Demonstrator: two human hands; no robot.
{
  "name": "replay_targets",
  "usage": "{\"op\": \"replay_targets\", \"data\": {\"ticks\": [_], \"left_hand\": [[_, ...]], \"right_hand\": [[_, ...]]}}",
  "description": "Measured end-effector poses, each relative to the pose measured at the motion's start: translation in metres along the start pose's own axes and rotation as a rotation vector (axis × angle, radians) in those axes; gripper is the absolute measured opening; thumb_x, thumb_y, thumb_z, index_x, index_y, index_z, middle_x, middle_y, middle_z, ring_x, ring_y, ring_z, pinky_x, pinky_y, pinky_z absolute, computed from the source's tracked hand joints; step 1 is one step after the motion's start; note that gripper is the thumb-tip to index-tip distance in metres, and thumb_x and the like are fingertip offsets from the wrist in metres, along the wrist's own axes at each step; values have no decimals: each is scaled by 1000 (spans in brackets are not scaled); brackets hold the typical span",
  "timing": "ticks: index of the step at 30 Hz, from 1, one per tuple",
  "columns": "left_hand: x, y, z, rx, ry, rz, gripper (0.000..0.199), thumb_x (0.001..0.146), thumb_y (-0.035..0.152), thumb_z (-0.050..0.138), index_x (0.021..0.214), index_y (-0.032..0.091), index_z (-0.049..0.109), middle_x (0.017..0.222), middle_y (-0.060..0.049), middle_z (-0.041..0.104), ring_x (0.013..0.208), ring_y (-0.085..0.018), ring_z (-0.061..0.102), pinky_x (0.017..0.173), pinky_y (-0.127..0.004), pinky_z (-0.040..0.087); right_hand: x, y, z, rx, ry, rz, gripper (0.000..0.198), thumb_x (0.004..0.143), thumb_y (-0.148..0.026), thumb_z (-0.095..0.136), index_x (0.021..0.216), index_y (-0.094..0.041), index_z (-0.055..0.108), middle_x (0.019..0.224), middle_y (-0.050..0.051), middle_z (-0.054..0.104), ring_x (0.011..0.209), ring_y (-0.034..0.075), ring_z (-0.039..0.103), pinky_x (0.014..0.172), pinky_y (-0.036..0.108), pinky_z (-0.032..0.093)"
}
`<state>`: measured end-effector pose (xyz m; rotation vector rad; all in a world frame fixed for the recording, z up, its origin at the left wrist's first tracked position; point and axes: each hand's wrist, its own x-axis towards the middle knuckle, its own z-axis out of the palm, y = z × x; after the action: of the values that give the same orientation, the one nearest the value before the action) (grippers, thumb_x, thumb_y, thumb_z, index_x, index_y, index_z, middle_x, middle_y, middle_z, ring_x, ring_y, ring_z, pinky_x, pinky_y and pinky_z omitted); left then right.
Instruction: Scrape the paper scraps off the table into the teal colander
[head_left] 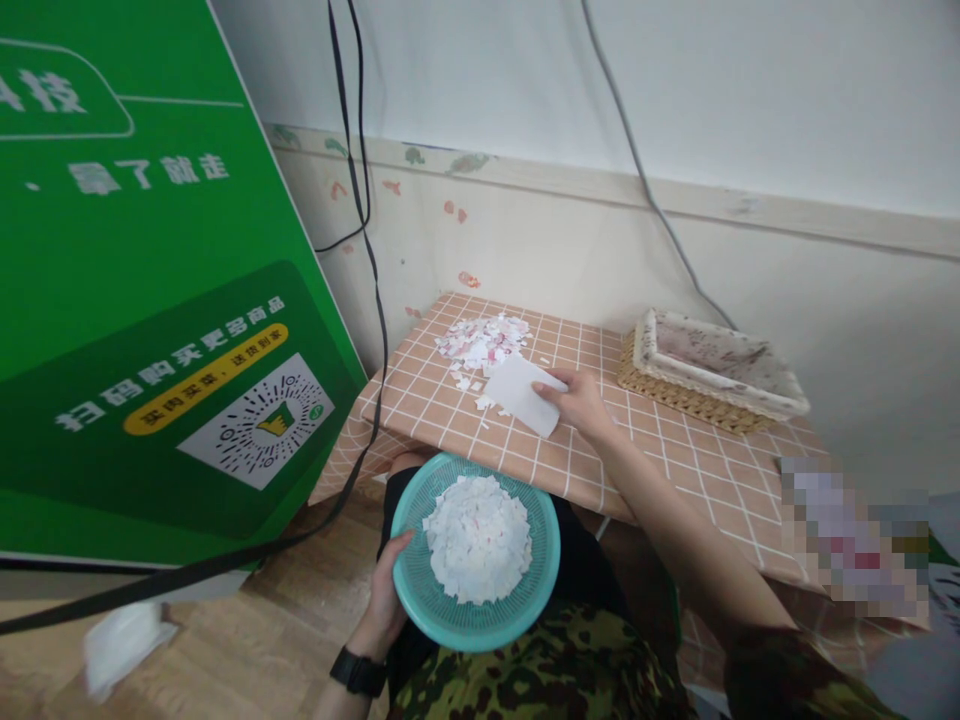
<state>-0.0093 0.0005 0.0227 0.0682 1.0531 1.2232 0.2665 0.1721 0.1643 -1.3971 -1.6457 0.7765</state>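
Note:
My left hand (388,585) grips the left rim of a round turquoise plastic basket (550,545) that rests on my lap below the table edge. A heap of small white paper scraps (480,540) fills its middle. Over the table, my right hand (576,398) pinches a white sheet of paper (523,393) between thumb and fingers. The sheet's far corner is beside a loose pile of paper scraps (480,342), white with some pink and red pieces. A few stray scraps lie around the pile and by the sheet's left edge.
A brown checked cloth covers the table (652,455), which stands against the wall. A lined wicker basket (694,385) sits at its right back. On the left stands a large green panel (150,300), with a black strap (379,330) hanging in front. A white plastic bag (124,640) lies on the floor.

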Motion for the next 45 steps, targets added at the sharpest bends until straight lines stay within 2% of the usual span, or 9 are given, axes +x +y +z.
{"op": "replay_targets", "data": {"ticks": [5, 10, 15, 21, 24, 27, 32, 39, 45], "left_hand": [[-2, 1, 3, -2, -1, -14, 14, 65, 25, 68, 71, 13, 71, 67, -4, 73, 63, -20, 65, 68, -31, 50], [-3, 3, 5, 22, 25, -13, 15, 64, 25, 68, 71, 12, 71, 68, -5, 73, 63, -20, 65, 69, -32, 50], [-3, 3, 5, 4, 16, -2, 12, 64, 23, 67, 69, 13, 70, 64, -4, 72, 60, -20, 65, 68, -32, 51], [-2, 3, 4, 9, 47, -22, 12, 63, 22, 68, 70, 13, 71, 65, -4, 73, 58, -19, 65, 65, -32, 52], [-2, 2, 5, 2, 38, -19, 11, 64, 22, 68, 71, 13, 71, 65, -4, 73, 59, -20, 65, 65, -32, 52], [-2, 2, 4, 10, 19, -14, 14, 65, 23, 67, 73, 12, 72, 70, -5, 74, 65, -21, 67, 69, -33, 52], [0, 0, 1, 10, 4, -5, 17, 66, 24, 67, 76, 12, 72, 74, -6, 74, 66, -21, 67, 70, -33, 52], [0, 1, 2, 25, 37, -8, 16, 64, 23, 68, 75, 12, 71, 72, -6, 74, 66, -22, 67, 71, -33, 52], [0, 0, 1, 9, 30, -19, 14, 64, 23, 68, 73, 13, 71, 68, -5, 74, 61, -21, 66, 69, -34, 53]], "right_hand": [[3, -5, -1, 9, -87, -15, 34, 72, -39, 60, 91, -13, 70, 77, 5, 67, 62, 16, 56, 52, 25, 40], [4, -10, -3, 9, 24, -4, 35, 72, -40, 60, 91, -12, 70, 75, 5, 67, 62, 16, 56, 51, 25, 39], [4, -8, -1, 58, -91, 12, 32, 71, -37, 62, 91, -13, 70, 79, 5, 68, 65, 16, 57, 54, 24, 41], [3, -3, -15, 119, 29, 84, 35, 69, -38, 63, 89, -10, 70, 73, 5, 67, 59, 15, 55, 49, 24, 38], [1, -3, -11, 110, -34, 80, 38, 68, -39, 64, 91, -10, 70, 73, 5, 67, 58, 15, 54, 49, 24, 38], [-5, -5, -4, 160, -29, 92, 41, 69, -41, 63, 96, -12, 69, 76, 5, 67, 58, 15, 55, 49, 25, 39], [-13, -10, -8, 111, -79, 90, 32, 70, -39, 64, 86, -12, 70, 75, 6, 68, 60, 16, 56, 50, 25, 40], [-33, -4, -37, -46, 251, 77, 38, 72, -40, 60, 97, -12, 69, 81, 8, 69, 67, 21, 60, 53, 29, 43], [-48, -3, -24, -47, 161, 129, 37, 74, -41, 59, 94, -12, 69, 81, 9, 70, 65, 21, 61, 53, 29, 44]]}}
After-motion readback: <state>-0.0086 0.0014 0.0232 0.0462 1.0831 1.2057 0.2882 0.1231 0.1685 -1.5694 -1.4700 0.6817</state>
